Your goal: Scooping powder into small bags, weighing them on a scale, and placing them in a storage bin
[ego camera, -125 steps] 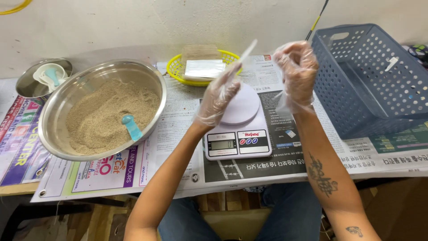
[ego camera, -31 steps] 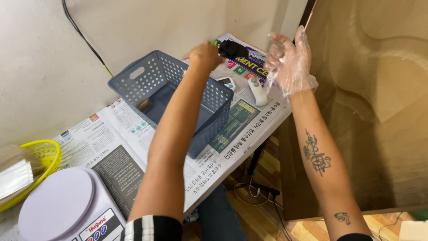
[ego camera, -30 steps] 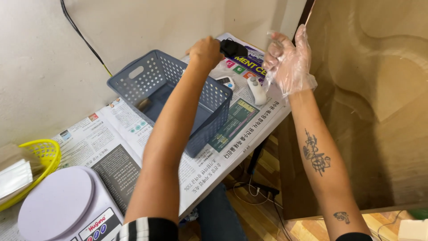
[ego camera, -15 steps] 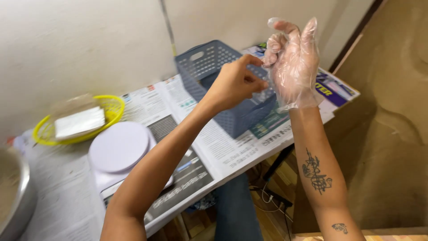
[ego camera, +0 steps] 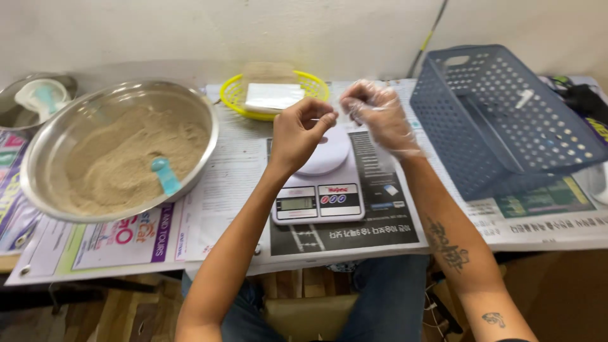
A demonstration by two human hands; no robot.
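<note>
My bare left hand (ego camera: 303, 130) hovers over the white digital scale (ego camera: 320, 190), thumb and fingers pinched on a thin clear plastic piece (ego camera: 334, 117) that is hard to make out. My right hand (ego camera: 378, 115) wears a loose clear plastic glove. It is curled close beside the left, fingertips meeting at the same thin piece. Both hands are just above the scale's round white plate (ego camera: 329, 155). Nothing rests on the plate.
A large steel bowl (ego camera: 38, 183) of tan powder with a blue scoop (ego camera: 166, 175) sits at left, a small steel bowl (ego camera: 19, 107) behind it. A yellow basket (ego camera: 231, 95) with a white packet stands behind the scale. A tilted blue plastic basket (ego camera: 500, 120) lies at right. Newspaper (ego camera: 234, 183) covers the table.
The view swung from the table's right end back to the scale. My left hand pulled back from the far right, and both hands dropped together over the scale.
</note>
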